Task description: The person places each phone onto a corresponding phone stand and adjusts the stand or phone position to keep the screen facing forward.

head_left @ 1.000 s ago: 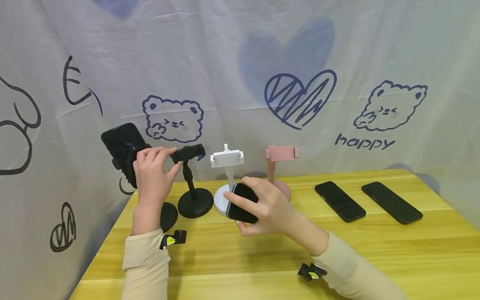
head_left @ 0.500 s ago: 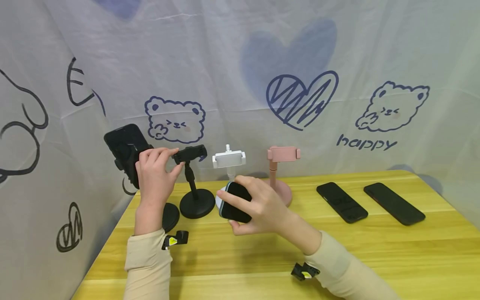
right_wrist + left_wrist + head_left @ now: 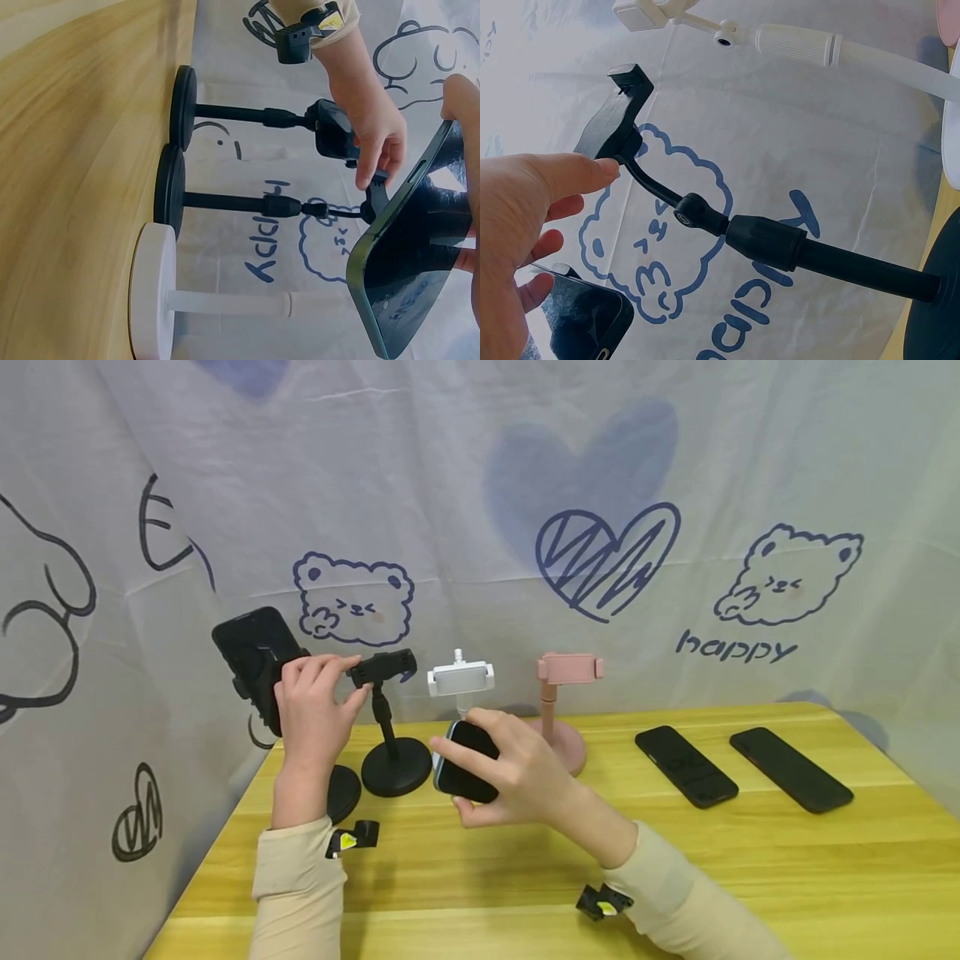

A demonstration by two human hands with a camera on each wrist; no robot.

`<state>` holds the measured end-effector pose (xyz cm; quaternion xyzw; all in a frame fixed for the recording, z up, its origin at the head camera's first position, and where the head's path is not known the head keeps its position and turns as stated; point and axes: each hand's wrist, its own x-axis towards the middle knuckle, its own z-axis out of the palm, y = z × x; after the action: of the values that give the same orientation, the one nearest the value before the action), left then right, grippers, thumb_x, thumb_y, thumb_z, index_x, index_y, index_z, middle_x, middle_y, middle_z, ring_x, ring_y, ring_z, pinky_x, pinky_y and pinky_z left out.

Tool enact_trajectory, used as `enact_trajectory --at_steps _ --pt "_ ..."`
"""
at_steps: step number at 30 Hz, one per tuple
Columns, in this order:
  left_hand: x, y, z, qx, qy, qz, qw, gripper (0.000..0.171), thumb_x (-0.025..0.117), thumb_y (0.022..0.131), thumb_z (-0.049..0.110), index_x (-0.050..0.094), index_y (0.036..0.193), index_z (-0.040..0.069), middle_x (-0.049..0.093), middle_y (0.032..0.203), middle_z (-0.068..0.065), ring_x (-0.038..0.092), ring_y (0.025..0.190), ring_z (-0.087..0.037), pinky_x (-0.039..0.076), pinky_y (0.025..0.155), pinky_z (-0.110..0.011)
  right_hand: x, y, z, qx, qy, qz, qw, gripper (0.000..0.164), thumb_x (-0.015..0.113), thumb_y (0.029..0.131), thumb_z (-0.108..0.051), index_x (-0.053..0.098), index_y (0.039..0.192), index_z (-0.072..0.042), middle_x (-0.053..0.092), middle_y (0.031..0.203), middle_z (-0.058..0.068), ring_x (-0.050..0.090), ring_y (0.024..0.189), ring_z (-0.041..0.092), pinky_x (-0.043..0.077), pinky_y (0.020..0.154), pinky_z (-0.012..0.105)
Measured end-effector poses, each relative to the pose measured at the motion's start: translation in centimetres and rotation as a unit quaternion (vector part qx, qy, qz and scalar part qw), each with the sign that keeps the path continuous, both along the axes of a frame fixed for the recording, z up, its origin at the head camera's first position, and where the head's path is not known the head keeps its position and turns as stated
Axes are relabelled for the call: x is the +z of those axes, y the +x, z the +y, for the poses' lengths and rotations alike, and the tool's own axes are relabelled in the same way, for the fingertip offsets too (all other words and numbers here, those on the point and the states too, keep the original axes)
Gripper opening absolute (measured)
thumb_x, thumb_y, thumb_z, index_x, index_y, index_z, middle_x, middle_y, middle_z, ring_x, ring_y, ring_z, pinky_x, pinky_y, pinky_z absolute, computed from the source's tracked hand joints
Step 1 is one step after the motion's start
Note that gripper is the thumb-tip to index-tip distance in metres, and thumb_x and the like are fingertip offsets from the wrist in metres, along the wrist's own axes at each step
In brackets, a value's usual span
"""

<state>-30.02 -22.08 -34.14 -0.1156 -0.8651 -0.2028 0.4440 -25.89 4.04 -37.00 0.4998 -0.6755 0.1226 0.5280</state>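
Observation:
My left hand pinches one end of the clamp on a black phone stand, thumb and fingers at its left end. Nothing sits in that clamp. A dark-screened smartphone with a blue-green edge is gripped by my right hand, fingers across it. In the head view it is tilted, in front of the white phone stand, and hides part of its post and base. The right wrist view shows the phone held apart from the black stand's clamp.
Left of my left hand, another black stand holds a black phone. A pink phone stand is right of the white one. Two black phones lie on the right side of the wooden table. A printed cloth hangs behind.
The smartphone in my right hand has shifted slightly left, away from the pink stand. My left hand keeps its pinch on the black clamp.

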Motion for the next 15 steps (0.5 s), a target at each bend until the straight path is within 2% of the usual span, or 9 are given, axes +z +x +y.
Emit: enact_trajectory --at_steps 7,15 --pt "-0.1 0.0 0.0 0.004 0.0 0.003 1.0 0.038 0.08 0.08 0.016 0.07 0.116 0.009 0.065 0.111 -0.014 0.046 0.109 -0.035 0.035 0.09 -0.052 0.0 -0.1 -0.5 0.005 -0.004 0.003 1.0 0.055 0.059 0.075 -0.045 0.067 0.121 -0.015 0.059 0.114 0.022 0.061 0.095 0.029 0.056 0.083 0.037" --pt "0.0 0.0 0.1 0.007 -0.003 0.0 1.0 0.038 0.08 0.081 0.017 0.07 0.117 0.01 0.065 0.112 -0.014 0.046 0.109 -0.034 0.035 0.091 -0.052 1.0 -0.3 -0.8 0.001 -0.024 -0.017 1.0 0.054 0.059 0.075 -0.044 0.067 0.12 -0.015 0.059 0.114 0.022 0.059 0.099 0.029 0.057 0.08 0.035"
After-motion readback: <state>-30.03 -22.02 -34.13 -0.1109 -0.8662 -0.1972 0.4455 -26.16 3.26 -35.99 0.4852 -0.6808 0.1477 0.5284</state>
